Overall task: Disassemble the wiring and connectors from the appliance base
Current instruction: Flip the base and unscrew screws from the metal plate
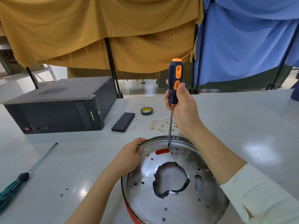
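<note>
1. A pale grey desk (242, 120) is being backed by mustard and blue curtains.
2. The metal appliance base (174, 188) is lying at the near edge, being gripped at its far-left rim by the left hand (131, 156).
3. An orange-and-black screwdriver (174, 88) is being held upright in the right hand (182, 107), tip touching the base.
4. Loose white wires with brass connectors (163, 125) are lying just behind it.

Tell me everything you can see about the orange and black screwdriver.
The screwdriver has a chunky black handle with orange inserts and an orange cap, and a long thin metal shaft. It stands nearly upright, tip down, on the far part of the round metal base, close to its rim and just above a red slot. The right hand grips the lower handle; the upper half sticks out above the fingers.
</note>
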Available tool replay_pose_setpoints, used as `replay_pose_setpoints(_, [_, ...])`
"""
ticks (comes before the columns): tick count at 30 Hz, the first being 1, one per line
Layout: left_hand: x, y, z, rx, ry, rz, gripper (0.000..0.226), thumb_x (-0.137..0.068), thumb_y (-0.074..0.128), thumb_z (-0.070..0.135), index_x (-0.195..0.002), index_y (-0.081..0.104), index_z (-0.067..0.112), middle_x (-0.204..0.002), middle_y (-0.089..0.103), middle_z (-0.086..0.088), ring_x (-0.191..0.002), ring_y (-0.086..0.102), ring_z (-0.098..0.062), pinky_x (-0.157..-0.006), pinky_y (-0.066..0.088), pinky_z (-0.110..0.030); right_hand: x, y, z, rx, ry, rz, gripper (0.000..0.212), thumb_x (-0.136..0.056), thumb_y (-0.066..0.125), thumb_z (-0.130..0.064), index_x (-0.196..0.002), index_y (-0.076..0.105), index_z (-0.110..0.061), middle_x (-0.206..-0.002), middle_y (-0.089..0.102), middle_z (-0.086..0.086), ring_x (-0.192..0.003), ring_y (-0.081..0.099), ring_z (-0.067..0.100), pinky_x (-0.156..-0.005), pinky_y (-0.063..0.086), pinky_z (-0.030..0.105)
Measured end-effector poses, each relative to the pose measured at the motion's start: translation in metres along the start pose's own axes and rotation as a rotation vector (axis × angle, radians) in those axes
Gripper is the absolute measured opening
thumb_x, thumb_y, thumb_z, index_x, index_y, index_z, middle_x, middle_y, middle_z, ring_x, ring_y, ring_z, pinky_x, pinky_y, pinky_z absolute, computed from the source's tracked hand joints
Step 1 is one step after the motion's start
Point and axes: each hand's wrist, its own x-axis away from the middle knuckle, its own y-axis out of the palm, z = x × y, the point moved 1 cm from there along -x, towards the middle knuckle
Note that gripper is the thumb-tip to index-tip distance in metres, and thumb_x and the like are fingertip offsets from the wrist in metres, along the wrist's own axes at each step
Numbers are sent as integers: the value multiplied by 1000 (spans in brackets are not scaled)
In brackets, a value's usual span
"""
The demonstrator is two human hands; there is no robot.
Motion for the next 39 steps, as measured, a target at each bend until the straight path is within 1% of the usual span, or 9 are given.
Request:
replay_pose_setpoints(3, [0, 0, -1, 0, -5, 0, 40, -97, 36, 7, -124, 50, 33, -115, 60, 8, -100, 55, -12, -80, 37, -19, -2, 2, -1, -4, 13, -37, 38, -90, 42, -51, -107, 43, -17, -72, 50, -1, -59, 43, 9, -50, 35, 20])
replay_pose_setpoints(6, [-1, 1, -1, 9, 1, 2, 40, -96, 37, 7, -124, 50, 32, -114, 60, 9, -99, 55, -11, -75, 38, -14, 0, 4, 0, 42, -15, -27, 36, -82, 58, -41, -107, 42, -18, -73, 50, 2, -57, 44, 9, -50, 39, 19])
replay_pose_setpoints(9, [-1, 0, -1, 9, 2, 1, 40, -96, 37, 7, -124, 50, 33, -113, 60, 10, -98, 54, -10, -72, 36, -9, 0, 2, 3, 55, -26, -5, 22, -94, 45, -36, -103, 52, -17, -75, 56, 1, -63, 50, 10, -56, 41, 23])
replay_pose_setpoints(14, [-1, 0, -2, 2, 10, 3, 40, -96, 37, 8, -124, 50, 33, -114, 59, 11, -99, 53, -10, -73, 35, -10, 0, 3, 1, -2, 4, -78, 43, -95, 30, -48, -101, 54, -12, -67, 53, -3, -60, 42, 12, -54, 35, 22])
replay_pose_setpoints(19, [-1, 1, -2, 10, 5, 6, 39, -96, 37, 8, -124, 50, 33, -113, 59, 11, -99, 53, -9, -73, 35, -13, 2, 6, -2, 50, -5, -36, 46, -76, 63, -43, -105, 43, -14, -70, 52, -3, -58, 42, 11, -52, 39, 21])
replay_pose_setpoints(22, [-2, 1, -2, 5, 5, 8, 40, -96, 37, 7, -123, 50, 34, -111, 59, 11, -97, 53, -9, -70, 34, -4, 2, 3, -1, 48, -15, -32, 29, -87, 54, -37, -102, 49, -12, -74, 56, 1, -63, 50, 13, -57, 43, 24])
replay_pose_setpoints(26, [-1, 1, -2, 6, 7, 7, 39, -97, 36, 8, -123, 51, 33, -112, 60, 10, -97, 55, -10, -70, 35, -3, 1, 2, -1, -10, 39, -43, 40, -97, 35, -43, -108, 54, -10, -73, 53, 0, -64, 49, 11, -60, 44, 24])
replay_pose_setpoints(32, [-1, 1, -2, 3, 14, 7, 40, -96, 37, 7, -123, 51, 33, -112, 60, 10, -98, 54, -10, -72, 34, -4, 2, 4, -3, 44, 28, -15, 39, -85, 63, -36, -108, 42, -13, -74, 51, -2, -59, 43, 11, -54, 40, 22])
replay_pose_setpoints(39, [-1, 1, -2, -5, 13, 11, 39, -97, 37, 8, -125, 50, 32, -113, 58, 11, -98, 53, -9, -70, 34, -3, 3, 3, -2, -1, 32, -83, 28, -97, 37, -38, -107, 50, -15, -77, 49, 2, -60, 42, 11, -56, 36, 24])
